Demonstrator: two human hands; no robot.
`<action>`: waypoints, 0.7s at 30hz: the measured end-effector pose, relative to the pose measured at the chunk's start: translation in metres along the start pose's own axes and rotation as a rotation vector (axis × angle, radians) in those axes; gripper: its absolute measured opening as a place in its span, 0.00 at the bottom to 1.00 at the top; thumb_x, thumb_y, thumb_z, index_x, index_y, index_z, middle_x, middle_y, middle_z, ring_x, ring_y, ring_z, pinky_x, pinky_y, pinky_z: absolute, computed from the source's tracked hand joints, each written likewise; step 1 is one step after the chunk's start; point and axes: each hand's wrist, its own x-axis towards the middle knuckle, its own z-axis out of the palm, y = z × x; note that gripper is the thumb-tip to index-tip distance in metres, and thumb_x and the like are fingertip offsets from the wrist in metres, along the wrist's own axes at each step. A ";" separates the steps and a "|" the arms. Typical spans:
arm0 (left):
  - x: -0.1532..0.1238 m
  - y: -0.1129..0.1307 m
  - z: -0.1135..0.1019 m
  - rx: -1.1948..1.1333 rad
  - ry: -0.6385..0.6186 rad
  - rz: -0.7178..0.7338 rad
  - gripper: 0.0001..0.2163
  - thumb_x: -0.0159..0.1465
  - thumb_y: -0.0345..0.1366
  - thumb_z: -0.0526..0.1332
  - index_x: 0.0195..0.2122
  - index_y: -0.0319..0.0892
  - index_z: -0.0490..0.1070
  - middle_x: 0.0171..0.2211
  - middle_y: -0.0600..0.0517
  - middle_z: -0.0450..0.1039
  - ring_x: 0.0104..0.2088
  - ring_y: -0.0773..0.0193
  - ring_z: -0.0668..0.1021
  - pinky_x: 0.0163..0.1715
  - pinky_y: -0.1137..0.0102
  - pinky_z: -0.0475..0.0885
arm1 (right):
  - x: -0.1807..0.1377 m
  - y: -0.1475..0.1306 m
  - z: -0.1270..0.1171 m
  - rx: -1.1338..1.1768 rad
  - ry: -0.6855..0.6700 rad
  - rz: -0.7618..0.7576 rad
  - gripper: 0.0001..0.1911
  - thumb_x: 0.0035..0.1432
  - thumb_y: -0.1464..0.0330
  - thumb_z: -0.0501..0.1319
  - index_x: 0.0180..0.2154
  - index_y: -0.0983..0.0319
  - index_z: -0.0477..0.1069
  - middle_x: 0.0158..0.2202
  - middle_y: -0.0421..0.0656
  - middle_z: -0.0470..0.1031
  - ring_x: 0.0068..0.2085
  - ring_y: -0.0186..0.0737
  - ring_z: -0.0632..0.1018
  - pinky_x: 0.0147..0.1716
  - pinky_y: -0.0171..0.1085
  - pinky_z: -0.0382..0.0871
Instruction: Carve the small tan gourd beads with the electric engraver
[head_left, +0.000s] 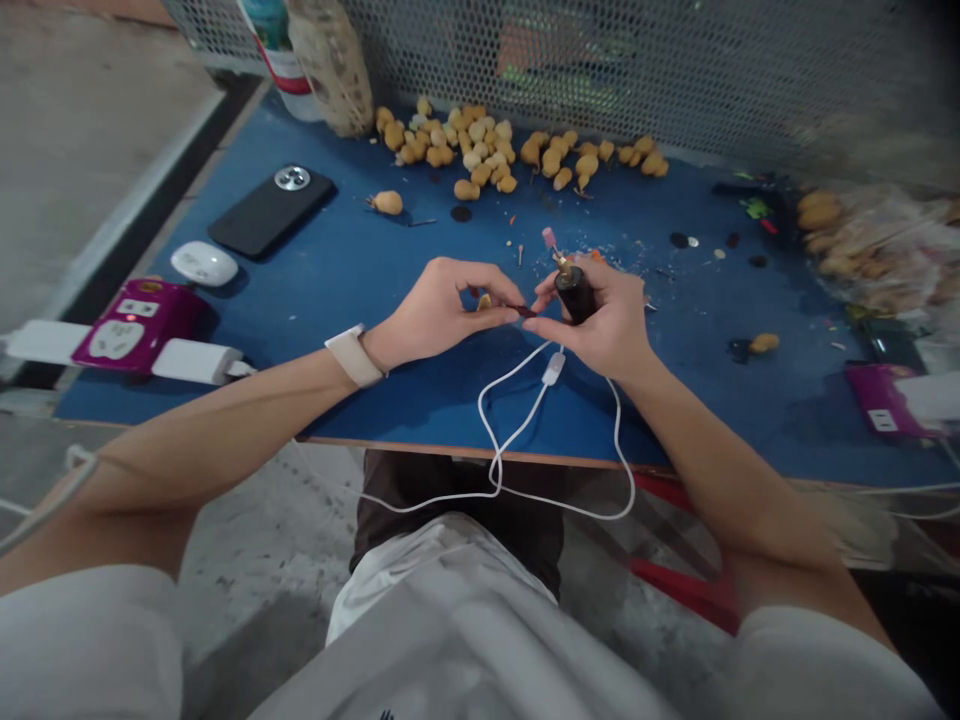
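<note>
Over the front middle of the blue table, my left hand [442, 310] pinches a small dark-red piece [527, 312] between thumb and fingers. A bit of something yellowish [484, 300] shows behind that thumb, mostly hidden. My right hand [619, 315] is closed around a black rotary tool [575, 295], its pink grinding tip [550, 238] pointing up and away from me. The right thumb and fingertip meet the other end of the dark-red piece. A white cord with an inline switch [553, 368] hangs below the right hand and loops over the table edge.
Small tan gourds [480, 140] are heaped along the mesh panel [600, 90]. A phone [274, 210], a white case [204, 263] and a purple power strip [142, 320] lie left. At right are a plastic bag [892, 235] and another purple socket [881, 400]. Scraps and dark discs dot the middle.
</note>
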 end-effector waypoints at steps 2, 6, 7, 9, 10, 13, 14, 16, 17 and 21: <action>0.000 0.001 0.000 0.002 0.000 0.006 0.10 0.78 0.48 0.83 0.48 0.47 0.94 0.45 0.46 0.96 0.46 0.53 0.94 0.51 0.61 0.88 | 0.000 -0.002 0.000 0.003 0.006 -0.001 0.22 0.63 0.51 0.91 0.47 0.51 0.87 0.41 0.43 0.92 0.43 0.57 0.91 0.59 0.64 0.94; -0.001 0.003 -0.001 0.020 -0.004 0.023 0.06 0.79 0.43 0.81 0.49 0.48 0.94 0.47 0.47 0.96 0.46 0.54 0.94 0.52 0.62 0.87 | 0.000 -0.006 0.001 0.009 0.010 0.008 0.22 0.64 0.49 0.90 0.46 0.52 0.88 0.41 0.45 0.93 0.45 0.58 0.92 0.59 0.64 0.94; -0.001 0.003 0.000 0.028 -0.007 0.021 0.05 0.79 0.42 0.81 0.50 0.48 0.94 0.47 0.47 0.96 0.46 0.55 0.93 0.52 0.62 0.87 | 0.000 -0.007 0.001 0.010 0.010 0.007 0.22 0.64 0.49 0.90 0.46 0.52 0.88 0.41 0.45 0.93 0.44 0.57 0.92 0.59 0.64 0.94; -0.001 0.004 0.000 0.044 -0.016 0.014 0.04 0.79 0.39 0.80 0.51 0.48 0.93 0.48 0.48 0.96 0.46 0.56 0.93 0.52 0.62 0.87 | -0.001 -0.008 0.001 0.003 0.008 0.011 0.21 0.65 0.49 0.89 0.46 0.52 0.88 0.41 0.45 0.93 0.43 0.56 0.91 0.57 0.62 0.94; -0.001 0.005 0.001 0.052 -0.022 0.012 0.03 0.80 0.38 0.79 0.51 0.48 0.93 0.49 0.48 0.95 0.46 0.56 0.93 0.52 0.62 0.87 | -0.001 -0.008 0.001 -0.002 0.007 0.015 0.21 0.65 0.49 0.89 0.46 0.52 0.88 0.41 0.45 0.93 0.42 0.55 0.90 0.56 0.62 0.94; -0.001 0.006 0.003 0.069 -0.040 0.017 0.03 0.82 0.36 0.76 0.52 0.47 0.91 0.50 0.48 0.94 0.47 0.56 0.92 0.52 0.61 0.86 | -0.001 -0.009 0.001 -0.006 0.006 0.020 0.20 0.65 0.49 0.88 0.45 0.53 0.87 0.41 0.45 0.92 0.39 0.52 0.88 0.53 0.60 0.94; -0.002 0.007 0.003 0.073 -0.044 0.019 0.03 0.82 0.36 0.75 0.53 0.47 0.90 0.50 0.48 0.94 0.48 0.56 0.92 0.53 0.61 0.86 | -0.001 -0.010 0.001 -0.003 0.006 0.021 0.20 0.65 0.49 0.88 0.45 0.53 0.87 0.41 0.45 0.92 0.39 0.52 0.88 0.52 0.59 0.94; -0.002 0.009 0.004 0.078 -0.052 0.023 0.03 0.83 0.35 0.73 0.53 0.46 0.89 0.51 0.47 0.93 0.49 0.56 0.91 0.55 0.60 0.87 | -0.001 -0.011 0.001 0.001 0.006 0.030 0.21 0.65 0.49 0.88 0.45 0.53 0.86 0.41 0.45 0.92 0.41 0.53 0.89 0.51 0.58 0.94; -0.002 0.010 0.005 0.081 -0.058 0.021 0.04 0.84 0.35 0.72 0.53 0.46 0.88 0.52 0.47 0.93 0.50 0.55 0.91 0.56 0.60 0.87 | -0.001 -0.012 0.001 0.004 0.006 0.032 0.20 0.65 0.49 0.88 0.45 0.52 0.86 0.41 0.45 0.92 0.41 0.53 0.89 0.51 0.58 0.94; -0.003 0.012 0.006 0.089 -0.074 0.023 0.04 0.84 0.34 0.70 0.54 0.45 0.87 0.53 0.46 0.93 0.52 0.55 0.91 0.60 0.58 0.88 | 0.000 -0.012 0.002 0.014 0.005 0.022 0.18 0.66 0.51 0.87 0.45 0.52 0.86 0.41 0.44 0.91 0.42 0.54 0.90 0.53 0.58 0.93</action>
